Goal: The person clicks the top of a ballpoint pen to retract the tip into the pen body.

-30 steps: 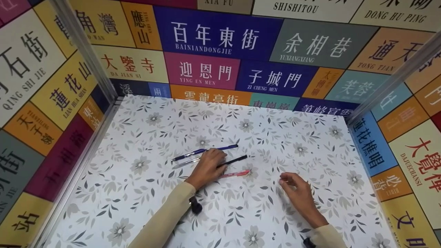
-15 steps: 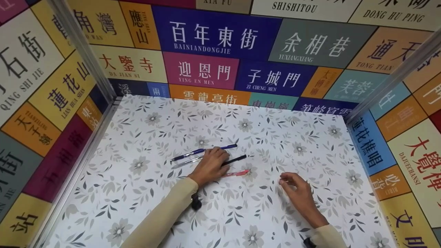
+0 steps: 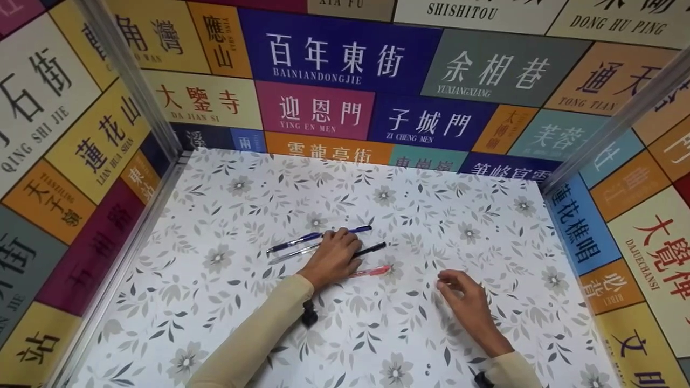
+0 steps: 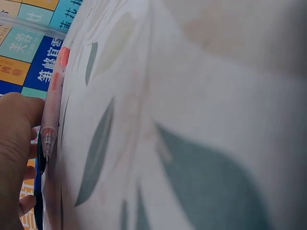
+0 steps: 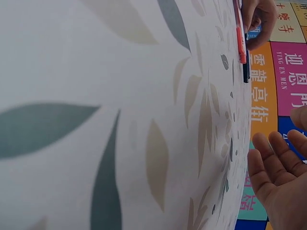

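In the head view my left hand (image 3: 334,257) lies over a group of pens, its fingers loosely bent and spread among them. A blue pen (image 3: 294,243) and a clear-barrelled pen (image 3: 285,255) run under the fingers. Out past the fingertips sticks a black pen (image 3: 372,249), its other end hidden by the hand. Close by the thumb is a pink pen (image 3: 374,271), also seen in front of the thumb in the left wrist view (image 4: 52,108). My right hand (image 3: 466,296) rests to the right, fingers relaxed, holding nothing.
The pens lie on a white table (image 3: 226,323) covered with a grey leaf and flower print. Panels with colourful lettering (image 3: 345,54) enclose it at the back and both sides. Clear corner posts (image 3: 135,81) stand at the edges.
My left hand has shifted slightly to the right across the pens, while the pens stay where they were. My right hand has not moved.
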Motion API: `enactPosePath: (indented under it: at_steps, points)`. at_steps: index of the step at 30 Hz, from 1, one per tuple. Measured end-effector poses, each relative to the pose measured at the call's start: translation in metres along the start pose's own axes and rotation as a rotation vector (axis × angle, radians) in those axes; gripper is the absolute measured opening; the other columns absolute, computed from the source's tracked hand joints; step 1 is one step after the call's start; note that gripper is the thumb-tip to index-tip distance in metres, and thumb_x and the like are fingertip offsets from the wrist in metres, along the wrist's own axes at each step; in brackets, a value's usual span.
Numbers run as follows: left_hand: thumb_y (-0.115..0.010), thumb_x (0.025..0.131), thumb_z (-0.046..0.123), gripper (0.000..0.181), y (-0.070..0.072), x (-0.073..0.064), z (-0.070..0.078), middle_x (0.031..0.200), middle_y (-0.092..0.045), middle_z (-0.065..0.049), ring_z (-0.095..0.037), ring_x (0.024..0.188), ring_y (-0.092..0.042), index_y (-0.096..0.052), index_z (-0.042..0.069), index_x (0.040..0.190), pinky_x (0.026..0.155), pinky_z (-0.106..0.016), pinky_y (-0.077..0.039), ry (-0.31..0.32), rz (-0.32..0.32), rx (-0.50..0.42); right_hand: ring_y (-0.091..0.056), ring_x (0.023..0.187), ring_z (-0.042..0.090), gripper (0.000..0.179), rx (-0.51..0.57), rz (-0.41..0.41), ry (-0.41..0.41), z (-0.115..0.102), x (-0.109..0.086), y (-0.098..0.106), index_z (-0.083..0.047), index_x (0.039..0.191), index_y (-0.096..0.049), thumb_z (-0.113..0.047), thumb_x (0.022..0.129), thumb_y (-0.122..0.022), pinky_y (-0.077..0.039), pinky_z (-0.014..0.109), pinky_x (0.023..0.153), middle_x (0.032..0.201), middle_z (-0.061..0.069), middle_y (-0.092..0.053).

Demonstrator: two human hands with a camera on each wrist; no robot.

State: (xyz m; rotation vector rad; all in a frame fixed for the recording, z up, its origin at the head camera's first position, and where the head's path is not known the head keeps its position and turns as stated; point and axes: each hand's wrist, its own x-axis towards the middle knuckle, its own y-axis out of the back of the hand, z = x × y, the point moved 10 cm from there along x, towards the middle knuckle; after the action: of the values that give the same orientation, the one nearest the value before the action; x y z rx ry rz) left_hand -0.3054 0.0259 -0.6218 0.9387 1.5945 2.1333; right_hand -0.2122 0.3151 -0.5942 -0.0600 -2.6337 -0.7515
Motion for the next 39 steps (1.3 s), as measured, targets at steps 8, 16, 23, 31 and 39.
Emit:
enactPosePath:
  at_steps: [8,16,23,31,39]
  points:
    - [-0.070,0.107,0.038,0.029,-0.002,0.002,-0.001,0.130,-0.071,-0.005,-0.028,0.124,-0.058,-0.077,0.014,0.121,0.102,-0.053,-0.046,0.020,-0.010,0.002,-0.077,0.097,0.033,0.027,-0.008,0.004,-0.044,-0.010,0.000,0.000,0.006,0.120,-0.075,0.012,0.094,-0.079,-0.059,0.024,0.090,0.110,0.021,-0.078]
    - [-0.073,0.104,0.029,0.017,0.004,0.001,0.003,0.107,-0.072,-0.004,-0.027,0.106,-0.063,-0.078,0.014,0.102,0.094,-0.051,-0.046,0.017,0.080,0.012,-0.076,0.094,0.033,0.027,-0.050,0.024,-0.033,0.000,-0.002,0.000,0.002,0.118,-0.075,0.011,0.093,-0.079,-0.059,0.025,0.089,0.106,0.018,-0.079]
    - [-0.075,0.101,0.025,0.013,0.008,0.001,0.005,0.102,-0.074,-0.004,-0.028,0.102,-0.066,-0.079,0.013,0.098,0.094,-0.052,-0.046,0.008,0.123,0.016,-0.077,0.092,0.036,0.030,-0.017,0.014,0.000,0.000,-0.002,0.001,0.001,0.118,-0.077,0.013,0.091,-0.081,-0.057,0.018,0.088,0.106,0.014,-0.079]
    - [-0.074,0.099,0.022,0.014,0.012,0.000,0.006,0.090,-0.074,-0.004,-0.028,0.093,-0.067,-0.079,0.012,0.091,0.090,-0.051,-0.047,0.014,0.137,-0.029,-0.077,0.094,0.034,0.025,0.000,-0.010,-0.001,-0.002,-0.002,0.003,0.002,0.120,-0.076,0.007,0.096,-0.079,-0.056,0.016,0.089,0.108,0.014,-0.080]
    - [-0.077,0.099,0.021,0.012,0.020,-0.005,0.007,0.090,-0.074,-0.003,-0.026,0.093,-0.066,-0.080,0.012,0.093,0.093,-0.051,-0.048,0.018,0.154,-0.098,-0.077,0.098,0.031,0.027,0.011,-0.017,-0.035,-0.003,-0.001,0.001,0.005,0.122,-0.075,0.008,0.096,-0.079,-0.056,0.016,0.090,0.112,0.018,-0.079]
